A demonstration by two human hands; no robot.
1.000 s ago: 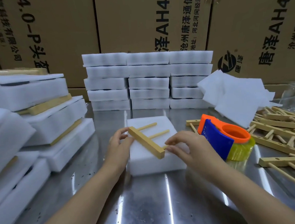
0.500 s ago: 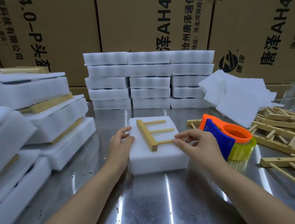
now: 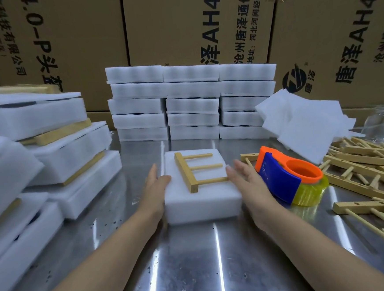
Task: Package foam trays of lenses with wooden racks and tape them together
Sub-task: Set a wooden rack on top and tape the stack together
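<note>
Foam tray point(image 3: 202, 205), wooden rack point(image 3: 187, 176) on top, lies between straight fingers point(image 3: 152, 174) gripping nothing. Left hand point(image 3: 156, 190) touches its nine o'clock side; right hand point(image 3: 248, 183) flanks three o'clock.

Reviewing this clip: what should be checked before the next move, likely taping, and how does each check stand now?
1. The wooden rack lies flat on the foam tray: ok.
2. Rack inside the tray's edges: cannot tell at the nearest peg tip.
3. Tray's left side steadied by the left hand, fingers straight: ok.
4. The right hand free, holding nothing: ok.
5. The tape dispenser on the table beside that hand: ok.
6. Tape holding rack to tray: not ok, none visible.
</note>
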